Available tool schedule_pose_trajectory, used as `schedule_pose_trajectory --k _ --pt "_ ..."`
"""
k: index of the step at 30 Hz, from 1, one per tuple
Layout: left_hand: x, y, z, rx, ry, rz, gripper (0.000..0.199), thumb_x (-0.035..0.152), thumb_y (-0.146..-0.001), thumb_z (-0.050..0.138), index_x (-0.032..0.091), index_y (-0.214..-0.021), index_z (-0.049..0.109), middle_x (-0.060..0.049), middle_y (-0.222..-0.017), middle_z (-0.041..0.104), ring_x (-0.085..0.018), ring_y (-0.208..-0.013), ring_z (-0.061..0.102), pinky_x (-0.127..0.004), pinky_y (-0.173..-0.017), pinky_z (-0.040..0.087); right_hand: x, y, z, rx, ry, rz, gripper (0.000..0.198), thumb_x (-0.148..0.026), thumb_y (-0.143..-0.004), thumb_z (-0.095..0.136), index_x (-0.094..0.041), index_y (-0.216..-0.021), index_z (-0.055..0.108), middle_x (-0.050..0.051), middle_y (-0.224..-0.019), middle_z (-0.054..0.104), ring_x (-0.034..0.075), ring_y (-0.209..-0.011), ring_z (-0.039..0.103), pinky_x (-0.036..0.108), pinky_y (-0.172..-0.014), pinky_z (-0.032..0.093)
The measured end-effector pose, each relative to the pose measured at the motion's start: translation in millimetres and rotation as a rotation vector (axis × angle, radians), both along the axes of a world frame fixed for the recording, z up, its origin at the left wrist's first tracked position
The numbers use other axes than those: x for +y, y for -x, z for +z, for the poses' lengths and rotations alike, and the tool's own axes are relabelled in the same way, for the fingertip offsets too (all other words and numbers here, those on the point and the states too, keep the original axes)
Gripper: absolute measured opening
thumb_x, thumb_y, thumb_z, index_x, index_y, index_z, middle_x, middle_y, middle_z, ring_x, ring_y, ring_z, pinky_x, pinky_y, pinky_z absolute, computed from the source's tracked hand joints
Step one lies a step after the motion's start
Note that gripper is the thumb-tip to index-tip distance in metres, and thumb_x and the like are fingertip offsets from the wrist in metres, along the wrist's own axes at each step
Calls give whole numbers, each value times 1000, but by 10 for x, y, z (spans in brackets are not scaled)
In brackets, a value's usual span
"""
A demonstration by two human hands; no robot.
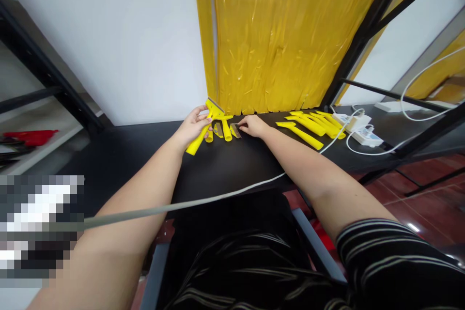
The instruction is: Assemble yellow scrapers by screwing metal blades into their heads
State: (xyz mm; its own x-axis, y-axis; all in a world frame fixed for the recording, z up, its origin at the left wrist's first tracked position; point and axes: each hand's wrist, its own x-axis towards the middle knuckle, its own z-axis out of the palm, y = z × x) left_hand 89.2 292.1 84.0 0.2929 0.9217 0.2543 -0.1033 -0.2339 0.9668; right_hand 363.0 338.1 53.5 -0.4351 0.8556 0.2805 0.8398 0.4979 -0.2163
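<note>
My left hand (198, 125) is closed around the handle of a yellow scraper (197, 143), its head with a metal edge tilted up to the right. Just beyond it another yellow scraper (227, 131) lies on the black tabletop (218, 169), its head partly behind the held one. Small yellow-and-metal blade pieces (236, 131) lie close to that scraper, one right by the fingertips of my right hand (250, 126). The right fingers are pinched together near the table; a thin thing shows at their tips, too small to name.
Several yellow scraper handles (305, 134) lie in a group to the right. White power strips (366, 134) with cables stand beyond them. A pale cable (225, 195) runs across in front of me. Behind the table hangs a yellow plastic curtain (283, 48) beside a white panel (145, 48).
</note>
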Motion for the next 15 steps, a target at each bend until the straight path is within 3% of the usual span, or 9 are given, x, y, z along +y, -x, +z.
schedule_pose_trajectory --k 4,7,12,15 --pt "-28 -5 24 -31 36 -6 54 16 -81 73 19 -130 50 -10 -104 72 -14 -63 64 -22 -46 44 12 103 27 -135 -1 -61 25 -17 -94 64 -19 -108 84 10 -114 80 24 -109 73 30 -100 52" --pt "-41 -21 31 -45 61 -13 50 15 -83 71 18 -129 51 -8 -96 71 -15 -63 65 -23 -47 44 -22 141 45 -112 25 -116 21 -13 -91 66 -18 -102 83 13 -110 80 26 -106 73 31 -98 52" --pt "-63 -76 40 -62 131 -11 44 14 -85 70 20 -125 52 -6 -92 70 -14 -61 65 -23 -48 45 -18 58 133 46 48 -179 11 -10 -85 74 -18 -79 77 13 -89 77 25 -92 73 34 -92 52" --pt "-85 -113 35 -64 184 -13 47 15 -84 72 21 -126 51 -4 -87 69 -14 -60 64 -23 -48 45 35 -17 250 356 64 -224 22 -16 -88 75 -19 -68 67 7 -66 68 21 -72 68 33 -82 52"
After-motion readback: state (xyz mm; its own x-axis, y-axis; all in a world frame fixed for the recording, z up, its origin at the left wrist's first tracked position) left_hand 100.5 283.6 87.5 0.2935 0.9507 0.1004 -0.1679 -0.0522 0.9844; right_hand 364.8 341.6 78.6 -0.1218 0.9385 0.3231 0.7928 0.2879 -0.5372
